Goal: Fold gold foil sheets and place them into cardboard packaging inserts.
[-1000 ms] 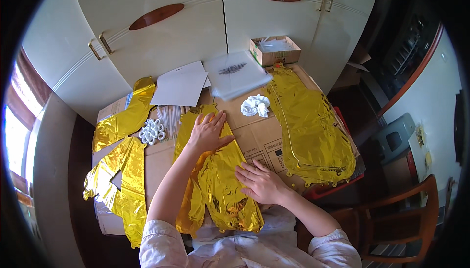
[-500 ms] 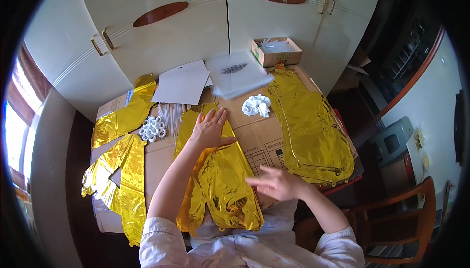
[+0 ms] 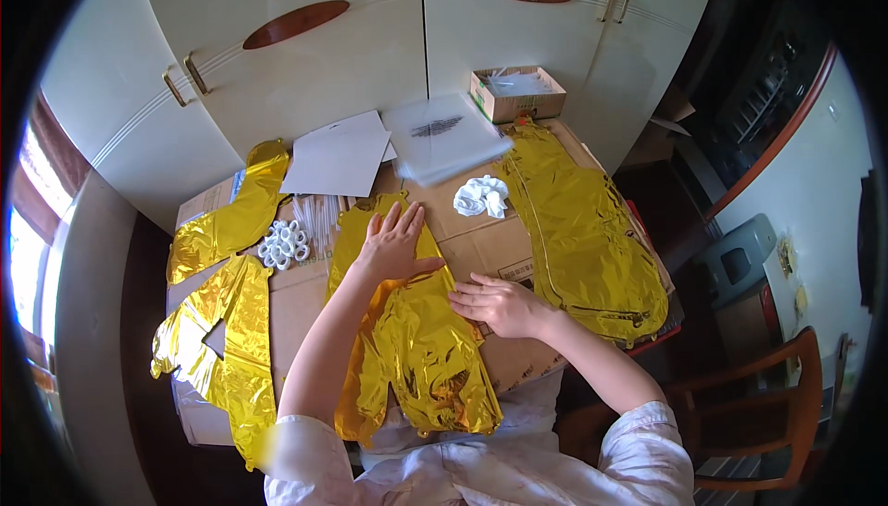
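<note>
A shiny gold foil balloon [image 3: 435,349], flat and creased, lies in front of me with its lower end over the table's near edge. My left hand [image 3: 396,243] rests flat on its upper part, fingers spread and pointing away from me. At the balloon's right edge is my right hand [image 3: 499,306], fingers stretched out to the left and touching the foil. Neither hand grips anything. To the right lies a stack of flat gold foil balloons [image 3: 592,238]. More gold foil pieces [image 3: 245,312] lie at the left.
Cardboard [image 3: 472,238] covers the table. White rings [image 3: 283,245] sit beside clear straws [image 3: 319,221] at left. Farther back are white sheets [image 3: 338,156], a clear plastic bag stack [image 3: 444,141] and a small box [image 3: 518,99]. A crumpled white cloth [image 3: 481,197] lies right of centre. A wooden chair [image 3: 803,404] stands at right.
My right hand has moved left and slightly up, onto the balloon's right edge. My left hand stays on the foil. The whole view has shifted slightly.
</note>
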`<move>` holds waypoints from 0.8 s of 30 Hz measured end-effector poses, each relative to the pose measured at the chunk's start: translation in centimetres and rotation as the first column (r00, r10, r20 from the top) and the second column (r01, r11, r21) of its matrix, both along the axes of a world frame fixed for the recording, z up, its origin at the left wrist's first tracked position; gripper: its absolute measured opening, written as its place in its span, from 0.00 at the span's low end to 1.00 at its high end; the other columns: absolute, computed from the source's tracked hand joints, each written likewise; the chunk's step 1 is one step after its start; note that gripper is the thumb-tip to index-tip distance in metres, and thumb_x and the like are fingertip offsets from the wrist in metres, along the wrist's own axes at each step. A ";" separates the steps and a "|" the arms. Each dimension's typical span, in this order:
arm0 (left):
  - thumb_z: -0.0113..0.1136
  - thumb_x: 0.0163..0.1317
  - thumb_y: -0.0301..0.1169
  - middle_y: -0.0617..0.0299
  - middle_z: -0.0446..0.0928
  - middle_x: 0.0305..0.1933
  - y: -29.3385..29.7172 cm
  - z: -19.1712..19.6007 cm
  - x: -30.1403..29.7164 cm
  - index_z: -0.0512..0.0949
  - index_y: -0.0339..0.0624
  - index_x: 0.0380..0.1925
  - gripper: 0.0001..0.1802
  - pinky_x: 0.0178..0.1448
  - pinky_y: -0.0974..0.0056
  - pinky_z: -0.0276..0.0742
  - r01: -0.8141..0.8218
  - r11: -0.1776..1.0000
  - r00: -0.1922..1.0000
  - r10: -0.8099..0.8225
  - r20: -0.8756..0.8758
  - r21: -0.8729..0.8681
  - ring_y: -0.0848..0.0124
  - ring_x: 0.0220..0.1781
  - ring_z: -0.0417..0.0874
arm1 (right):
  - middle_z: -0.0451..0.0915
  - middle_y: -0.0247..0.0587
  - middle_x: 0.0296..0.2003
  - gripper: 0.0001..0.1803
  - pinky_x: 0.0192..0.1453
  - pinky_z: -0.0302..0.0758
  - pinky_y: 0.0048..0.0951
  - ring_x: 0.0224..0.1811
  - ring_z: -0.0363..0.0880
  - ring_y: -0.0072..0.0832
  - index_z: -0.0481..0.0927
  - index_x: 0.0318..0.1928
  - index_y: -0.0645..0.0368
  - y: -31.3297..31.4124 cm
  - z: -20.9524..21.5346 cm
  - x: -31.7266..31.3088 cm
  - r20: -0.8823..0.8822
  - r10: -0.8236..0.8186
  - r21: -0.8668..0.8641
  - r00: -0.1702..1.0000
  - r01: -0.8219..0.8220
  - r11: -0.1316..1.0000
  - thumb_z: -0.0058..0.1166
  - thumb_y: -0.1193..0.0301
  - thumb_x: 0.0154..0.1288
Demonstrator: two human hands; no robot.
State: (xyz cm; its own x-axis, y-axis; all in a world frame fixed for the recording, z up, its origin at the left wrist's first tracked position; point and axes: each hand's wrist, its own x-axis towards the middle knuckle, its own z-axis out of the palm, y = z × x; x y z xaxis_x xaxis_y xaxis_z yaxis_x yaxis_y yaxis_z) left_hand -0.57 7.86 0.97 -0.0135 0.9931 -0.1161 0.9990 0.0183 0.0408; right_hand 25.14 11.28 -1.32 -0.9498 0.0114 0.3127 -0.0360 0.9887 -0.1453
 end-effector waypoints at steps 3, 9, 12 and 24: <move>0.46 0.52 0.77 0.56 0.47 0.79 0.1 0.1 0.0 0.49 0.39 0.74 0.63 0.78 0.43 0.41 0.002 1.000 1.000 -0.002 0.002 -0.012 0.54 0.81 0.43 | 0.79 0.39 0.58 0.21 0.73 0.64 0.43 0.64 0.75 0.31 0.80 0.56 0.59 -0.7 0.4 1.0 0.014 0.013 0.006 1.000 -0.013 1.000 0.45 0.74 0.63; 0.46 0.51 0.78 0.56 0.47 0.79 0.3 0.2 -0.2 0.48 0.39 0.74 0.64 0.78 0.42 0.41 0.015 1.000 1.000 -0.015 0.001 -0.024 0.54 0.81 0.43 | 0.78 0.40 0.58 0.25 0.75 0.60 0.48 0.65 0.73 0.33 0.80 0.56 0.59 -2.9 1.3 3.4 0.067 0.019 -0.061 0.998 -0.014 0.998 0.48 0.76 0.56; 0.47 0.50 0.78 0.57 0.47 0.79 0.3 0.2 -0.4 0.48 0.40 0.74 0.64 0.78 0.42 0.41 0.015 0.999 1.000 -0.015 0.001 -0.033 0.54 0.81 0.43 | 0.78 0.39 0.59 0.28 0.75 0.58 0.49 0.66 0.72 0.32 0.79 0.57 0.59 -3.7 1.5 4.3 0.083 0.035 -0.088 0.996 -0.028 0.996 0.48 0.76 0.53; 0.49 0.50 0.77 0.56 0.45 0.80 0.5 0.4 -0.4 0.46 0.40 0.75 0.65 0.78 0.42 0.39 0.005 0.997 1.000 -0.004 0.012 -0.072 0.53 0.81 0.41 | 0.80 0.37 0.56 0.25 0.74 0.60 0.48 0.64 0.74 0.32 0.81 0.55 0.53 -1.9 1.7 6.5 -0.009 -0.021 -0.416 1.000 0.015 0.909 0.48 0.79 0.55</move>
